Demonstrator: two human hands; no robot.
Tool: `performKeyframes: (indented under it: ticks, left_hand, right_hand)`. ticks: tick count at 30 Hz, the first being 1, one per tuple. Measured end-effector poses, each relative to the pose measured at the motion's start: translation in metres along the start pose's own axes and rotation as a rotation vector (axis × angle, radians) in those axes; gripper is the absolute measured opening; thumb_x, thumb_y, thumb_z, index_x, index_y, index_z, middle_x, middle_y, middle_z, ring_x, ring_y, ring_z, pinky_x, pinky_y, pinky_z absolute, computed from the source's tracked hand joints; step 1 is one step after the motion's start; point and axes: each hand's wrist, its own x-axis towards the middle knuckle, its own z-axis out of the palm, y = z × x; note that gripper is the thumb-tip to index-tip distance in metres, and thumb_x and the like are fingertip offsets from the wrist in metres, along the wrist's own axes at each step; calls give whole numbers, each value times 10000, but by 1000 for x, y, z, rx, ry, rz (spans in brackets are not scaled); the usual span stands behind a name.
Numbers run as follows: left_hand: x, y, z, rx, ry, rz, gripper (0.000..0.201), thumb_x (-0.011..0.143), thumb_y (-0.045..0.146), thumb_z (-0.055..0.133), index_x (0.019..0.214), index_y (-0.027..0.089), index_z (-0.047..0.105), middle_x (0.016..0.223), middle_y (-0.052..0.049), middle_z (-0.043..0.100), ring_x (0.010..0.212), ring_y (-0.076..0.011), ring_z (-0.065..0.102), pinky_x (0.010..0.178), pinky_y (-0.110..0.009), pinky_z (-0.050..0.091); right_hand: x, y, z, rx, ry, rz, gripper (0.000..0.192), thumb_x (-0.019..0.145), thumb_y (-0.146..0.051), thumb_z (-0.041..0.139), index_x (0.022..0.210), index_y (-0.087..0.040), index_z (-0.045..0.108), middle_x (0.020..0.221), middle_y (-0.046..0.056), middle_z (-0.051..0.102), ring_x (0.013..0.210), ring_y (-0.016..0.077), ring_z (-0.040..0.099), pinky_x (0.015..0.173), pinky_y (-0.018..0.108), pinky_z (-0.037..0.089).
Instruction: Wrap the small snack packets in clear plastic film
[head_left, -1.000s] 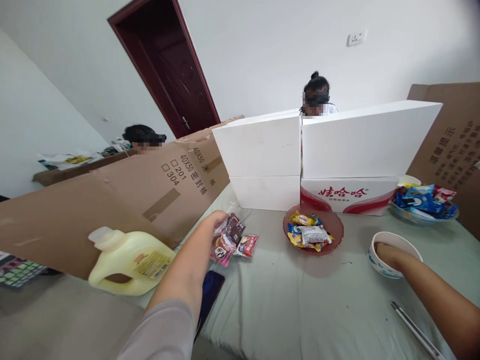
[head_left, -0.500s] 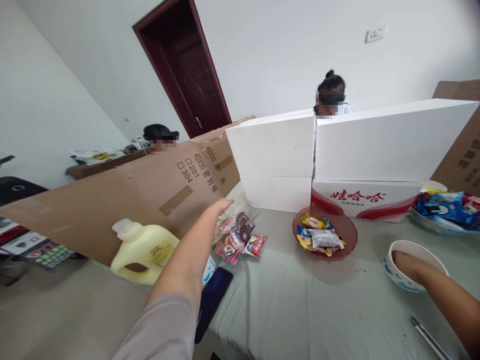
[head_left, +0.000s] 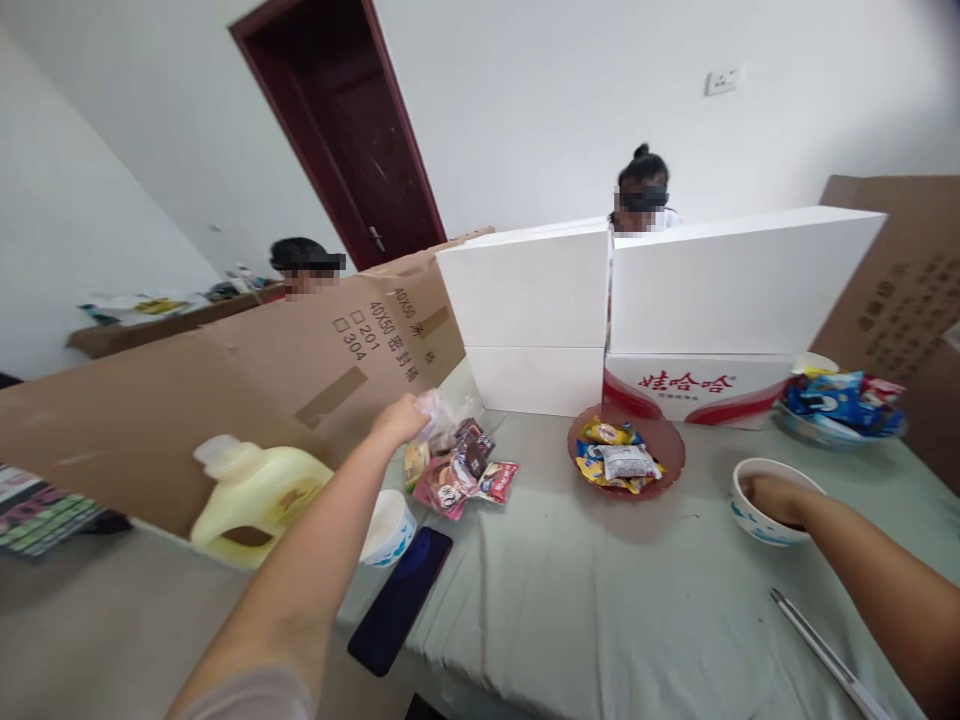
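Note:
My left hand (head_left: 403, 420) has its fingers closed on the crumpled top of a clear plastic bag (head_left: 439, 412). Below it lie packaged snacks (head_left: 450, 480) in pink and dark brown wrappers, with a small red-and-white packet (head_left: 498, 482) beside them. My right hand (head_left: 772, 500) reaches down into a white bowl (head_left: 750, 518) with a blue pattern; its fingers are hidden by the rim and the hand itself. Between my hands stands a reddish translucent dish (head_left: 671, 465) holding yellow, blue and silver snack packets (head_left: 626, 462).
A yellow jug (head_left: 251, 490), a second patterned bowl (head_left: 394, 540) and a phone (head_left: 401, 600) sit at left. A pen (head_left: 825, 650) lies at right, near a dish of blue packets (head_left: 844, 405). White boxes (head_left: 540, 300) and cardboard (head_left: 285, 370) form a barrier; two people sit beyond.
My left hand has gone from stretched fingers above the snacks to closed on the plastic bag. My right hand stays in the bowl. The view has shifted, showing the left bowl more fully.

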Motion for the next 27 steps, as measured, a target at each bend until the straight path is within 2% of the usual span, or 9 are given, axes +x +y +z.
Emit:
performKeyframes:
  ticks: [3,4,5,9,12,14,18,23,27]
  left_hand:
    - [-22,19,-6,-167,144,119,426,856,246,552,1273,176,502,1182,-103,629,1087,-288,594,826,-335,502]
    - [-35,26,-1,-298,116,197,408,856,234,518,1262,191,512,1144,-70,647,1038,-257,617,796,-304,507]
    - [-50,34,7,-441,-6,271,391,846,226,500,1234,197,535,1089,-44,666,970,-228,639,757,-275,510]
    - [-125,63,78,-733,-950,459,374,723,281,642,1073,147,646,922,-50,687,806,-202,641,638,-245,493]
    - [-175,80,147,-693,-1312,561,434,670,329,703,1070,172,643,939,-42,670,729,-174,612,555,-232,459]
    - [-200,88,186,-636,-1239,628,342,702,311,665,1011,168,636,899,-26,666,724,-158,597,583,-233,454]
    - [-231,93,227,-467,-705,826,214,784,259,592,981,187,633,916,-40,670,861,-204,613,798,-316,478]
    - [-247,76,231,-487,-160,925,333,876,337,537,1169,182,564,1179,-133,565,1111,-286,541,940,-443,462]
    - [-257,57,232,-542,-96,1034,334,892,320,548,1199,192,515,1143,-121,551,1057,-261,552,905,-436,493]
  right_hand:
    - [-5,-4,-23,-52,-182,30,299,957,-386,496,1128,-167,605,1140,61,607,967,178,610,822,357,528]
    - [-9,-5,-31,-66,-204,32,296,963,-377,479,1106,-159,619,1107,57,622,958,182,616,815,355,520]
    - [-14,-7,-39,-80,-202,32,288,964,-359,472,1089,-157,634,1085,65,638,961,195,621,809,348,505]
    - [-60,-10,-53,-106,-71,11,327,948,-332,428,1191,-219,614,1183,117,642,1046,258,610,775,322,437]
    - [-112,3,-34,-38,-70,-19,363,938,-387,405,1215,-238,587,1137,90,664,972,231,629,736,308,437]
    - [-144,19,-10,-12,-113,-8,353,908,-386,454,1179,-217,606,1074,87,677,961,234,628,777,320,447]
    - [-190,46,39,-62,-87,53,304,848,-284,528,1119,-189,629,1011,103,669,989,265,615,863,364,449]
    - [-216,27,63,59,73,-106,255,881,-236,440,1056,-213,624,982,84,635,917,235,634,838,363,483]
    - [-223,-16,56,254,61,-298,281,927,-274,387,1131,-239,577,1025,63,594,806,173,638,720,311,513]
